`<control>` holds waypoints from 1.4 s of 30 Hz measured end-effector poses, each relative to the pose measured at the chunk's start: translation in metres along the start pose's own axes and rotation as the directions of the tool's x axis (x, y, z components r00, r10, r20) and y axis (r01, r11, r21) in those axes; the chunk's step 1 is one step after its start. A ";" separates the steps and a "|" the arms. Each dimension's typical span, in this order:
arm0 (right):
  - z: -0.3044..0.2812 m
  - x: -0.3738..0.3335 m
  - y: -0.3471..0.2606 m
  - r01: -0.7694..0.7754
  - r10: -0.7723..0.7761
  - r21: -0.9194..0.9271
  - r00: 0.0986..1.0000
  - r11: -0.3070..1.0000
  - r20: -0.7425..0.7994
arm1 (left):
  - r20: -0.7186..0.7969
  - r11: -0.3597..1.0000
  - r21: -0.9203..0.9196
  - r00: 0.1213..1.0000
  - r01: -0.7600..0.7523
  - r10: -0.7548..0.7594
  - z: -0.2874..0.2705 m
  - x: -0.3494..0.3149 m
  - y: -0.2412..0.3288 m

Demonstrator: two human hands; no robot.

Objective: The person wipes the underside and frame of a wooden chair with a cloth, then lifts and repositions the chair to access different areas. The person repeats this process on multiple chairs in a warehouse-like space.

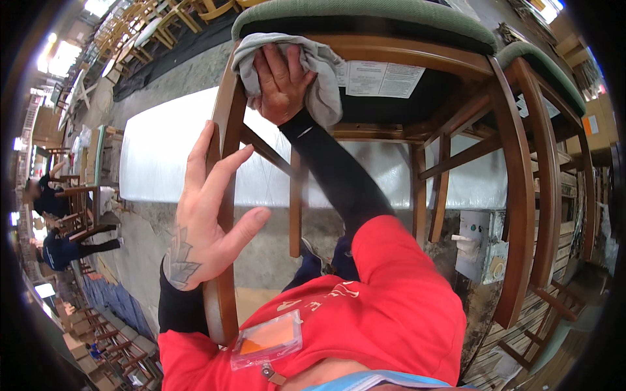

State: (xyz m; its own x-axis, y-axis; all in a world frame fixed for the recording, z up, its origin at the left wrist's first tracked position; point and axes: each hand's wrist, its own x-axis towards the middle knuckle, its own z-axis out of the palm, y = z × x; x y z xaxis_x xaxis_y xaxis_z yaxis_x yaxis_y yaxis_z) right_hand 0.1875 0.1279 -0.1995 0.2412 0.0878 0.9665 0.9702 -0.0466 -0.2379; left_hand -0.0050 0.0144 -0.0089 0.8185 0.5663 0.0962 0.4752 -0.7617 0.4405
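A brown wooden chair point(398, 51) with a green padded seat point(365, 18) is tipped in front of me, its dark underside and paper labels point(385, 79) showing. My right hand point(280, 85) presses a grey cloth point(326, 78) onto the frame's upper left corner, fingers laid along the fabric. The cloth drapes over the corner and covers the joint beneath. Along the left front leg point(223, 313) rests my left hand point(212, 218), its fingers and thumb spread apart and no grip round the wood.
A second green-seated chair point(538, 98) stands close on the right. Below the chair lies a long, shiny wrapped slab point(169, 156). A grey control box point(479, 244) is at lower right. Two people point(55, 251) are among chairs at far left; more wooden chairs point(156, 29) fill the back.
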 end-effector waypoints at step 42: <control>-0.144 -0.153 0.175 -0.516 -0.144 0.059 -0.127 0.855 0.981 | 0.044 0.995 -0.021 0.994 -0.099 0.100 0.001 0.004 -0.012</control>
State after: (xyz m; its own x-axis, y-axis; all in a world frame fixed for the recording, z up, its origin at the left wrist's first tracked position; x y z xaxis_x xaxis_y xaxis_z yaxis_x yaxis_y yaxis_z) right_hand 0.3164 -0.0366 -0.3754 -0.1464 0.9722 -0.1827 0.7063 -0.0266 -0.7074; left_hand -0.0073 0.0253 -0.0149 0.8753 0.4731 0.1001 0.3851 -0.8072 0.4474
